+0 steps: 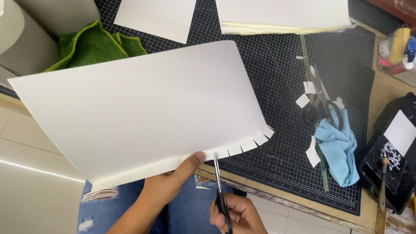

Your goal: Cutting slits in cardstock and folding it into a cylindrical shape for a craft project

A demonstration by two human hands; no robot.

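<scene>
My left hand (170,182) holds a large cream sheet of card (139,104) by its near edge, thumb on top, and the sheet is lifted and tilted over the cutting mat. My right hand (241,222) grips black-handled scissors (220,197) whose blades point up into that near edge, just right of my left thumb. To the right of the blades the edge is cut into several short tabs (248,146).
A black gridded cutting mat (290,79) covers the table. On it lie a second pair of scissors (320,98), a blue cloth (339,147), paper scraps, green felt (95,46) and more cream sheets (280,11). A black tray (403,152) stands at the right, card rolls (28,13) at the left.
</scene>
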